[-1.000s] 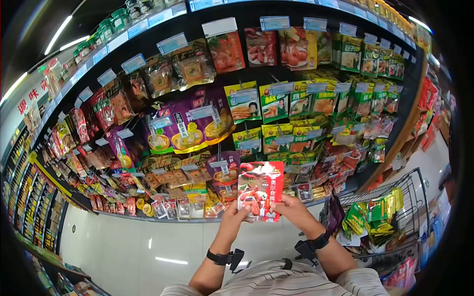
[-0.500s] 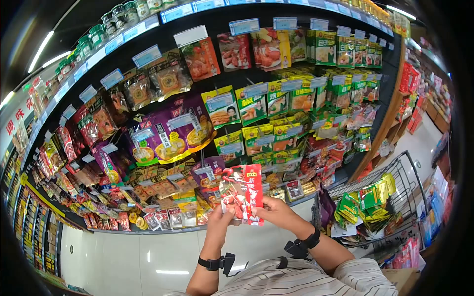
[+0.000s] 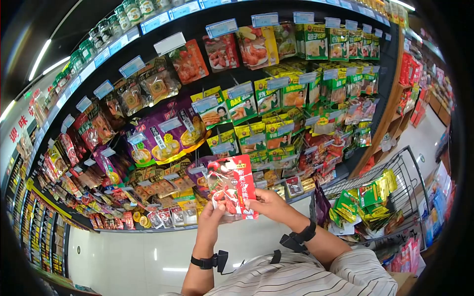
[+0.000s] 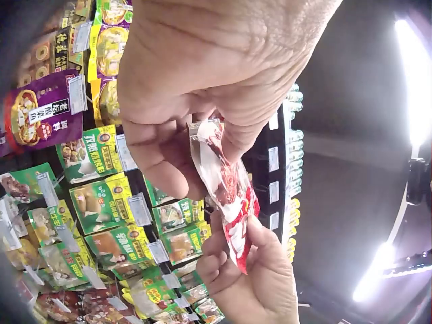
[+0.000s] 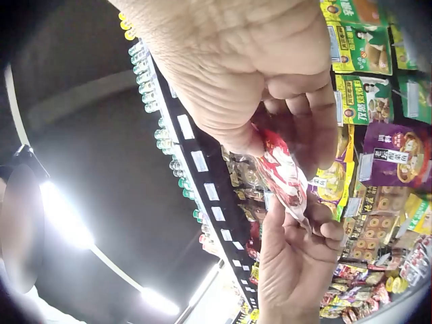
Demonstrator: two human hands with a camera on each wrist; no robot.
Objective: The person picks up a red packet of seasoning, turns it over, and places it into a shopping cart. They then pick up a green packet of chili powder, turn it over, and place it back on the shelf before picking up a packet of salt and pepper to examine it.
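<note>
Shifted toward nine o'clock in my head view, the flat red plastic packet, pinched by left hand and right hand, could slip if both thumbs loosen.

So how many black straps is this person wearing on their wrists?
2: the left strap round the left wrist, the right strap round the right wrist.
</note>
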